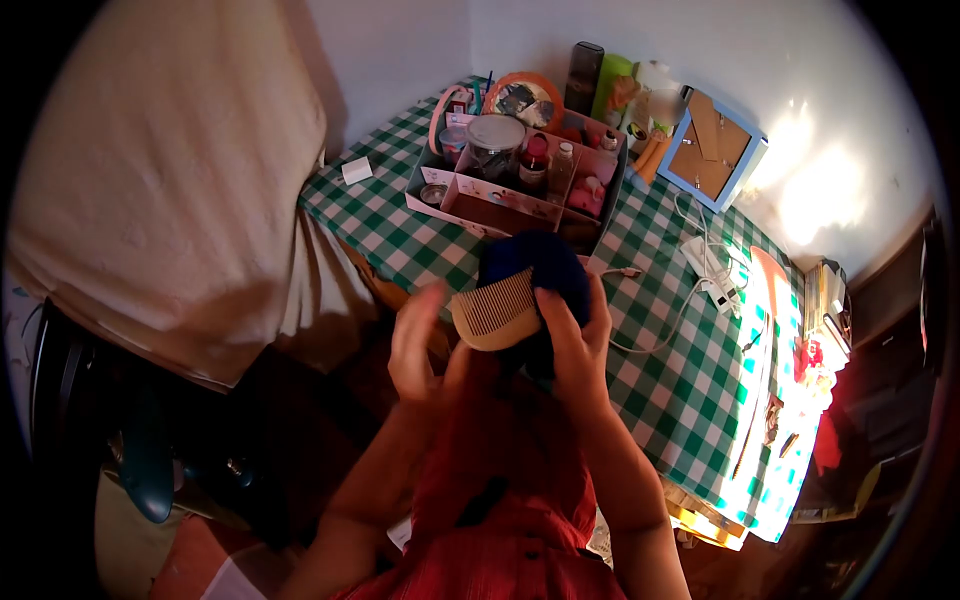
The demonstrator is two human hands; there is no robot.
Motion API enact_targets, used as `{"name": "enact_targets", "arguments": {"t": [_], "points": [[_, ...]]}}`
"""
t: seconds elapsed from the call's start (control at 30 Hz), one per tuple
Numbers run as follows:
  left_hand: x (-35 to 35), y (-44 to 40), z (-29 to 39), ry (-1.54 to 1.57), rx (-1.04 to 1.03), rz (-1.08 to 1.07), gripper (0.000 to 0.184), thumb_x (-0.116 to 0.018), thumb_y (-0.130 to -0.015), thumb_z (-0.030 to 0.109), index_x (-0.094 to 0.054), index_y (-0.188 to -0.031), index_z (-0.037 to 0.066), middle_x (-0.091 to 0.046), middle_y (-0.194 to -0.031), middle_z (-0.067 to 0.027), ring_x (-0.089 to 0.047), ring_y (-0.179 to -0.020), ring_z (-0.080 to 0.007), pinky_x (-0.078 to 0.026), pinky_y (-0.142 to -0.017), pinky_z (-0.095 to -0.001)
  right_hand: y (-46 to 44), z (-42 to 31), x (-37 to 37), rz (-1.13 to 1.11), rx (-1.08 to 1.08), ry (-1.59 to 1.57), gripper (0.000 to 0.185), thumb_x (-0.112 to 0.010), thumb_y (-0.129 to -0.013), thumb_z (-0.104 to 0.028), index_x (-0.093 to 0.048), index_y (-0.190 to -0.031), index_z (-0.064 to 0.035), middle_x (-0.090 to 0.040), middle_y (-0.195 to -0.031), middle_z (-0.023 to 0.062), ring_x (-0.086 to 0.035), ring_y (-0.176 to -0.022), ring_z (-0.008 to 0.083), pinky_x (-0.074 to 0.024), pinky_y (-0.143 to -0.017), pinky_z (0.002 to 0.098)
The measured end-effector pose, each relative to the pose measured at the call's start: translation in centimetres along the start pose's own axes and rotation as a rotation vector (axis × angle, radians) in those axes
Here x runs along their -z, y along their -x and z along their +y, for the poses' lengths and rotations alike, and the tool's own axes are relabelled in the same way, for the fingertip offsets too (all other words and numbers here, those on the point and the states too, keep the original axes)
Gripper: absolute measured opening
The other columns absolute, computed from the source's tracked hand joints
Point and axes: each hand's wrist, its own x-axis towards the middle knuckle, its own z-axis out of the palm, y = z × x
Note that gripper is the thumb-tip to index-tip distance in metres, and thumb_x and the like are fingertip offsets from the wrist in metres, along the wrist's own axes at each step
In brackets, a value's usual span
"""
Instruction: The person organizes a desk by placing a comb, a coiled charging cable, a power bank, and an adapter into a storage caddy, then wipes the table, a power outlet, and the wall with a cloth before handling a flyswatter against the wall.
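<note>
A pale wooden comb [497,312], its teeth pointing up, lies against a dark blue, soft-looking item [545,262] whose kind I cannot make out. My right hand [582,340] grips both from the right, the thumb pressing at the comb's right end. Just left of the comb, my left hand [412,345] is partly blurred. Its fingers are stretched out, with the thumb apart from them, and they hold nothing. Both hands are over the near edge of a table with a green and white checked cloth [660,400].
A compartmented organizer box [505,210] with jars and bottles stands behind my hands. To the right are a blue picture frame [712,150] seen from the back, a white power strip [712,275] with cables, and stacked books [828,305]. A small white box [356,170] sits at the left.
</note>
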Motion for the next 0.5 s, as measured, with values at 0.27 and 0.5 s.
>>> {"name": "enact_targets", "arguments": {"t": [0.27, 0.5], "points": [[-0.3, -0.5, 2.9, 0.818, 0.998, 0.131, 0.035, -0.058, -0.089, 0.007, -0.051, -0.122, -0.003, -0.055, -0.118, -0.0111, -0.053, -0.107, -0.0165, -0.041, -0.093, -0.0297, 0.2, -0.1, -0.5, 0.102, 0.208, 0.36, 0.025, -0.065, -0.087, -0.019, -0.055, -0.099, 0.0003, -0.063, -0.087, 0.0073, -0.057, -0.079, 0.012, -0.0466, -0.071, 0.026], [0.3, -1.7, 1.7, 0.95, 1.091, 0.116, 0.022, -0.066, -0.084, 0.0, -0.056, -0.104, 0.0, -0.063, -0.096, -0.0058, -0.059, -0.086, -0.0102, -0.049, -0.078, -0.0243, -0.1, 0.3, 0.6, -0.028, -0.049, 0.172, 0.04, -0.055, -0.093, -0.02, -0.048, -0.126, 0.0014, -0.061, -0.108, 0.0142, -0.059, -0.098, 0.0186, -0.0468, -0.084, 0.0296]]}}
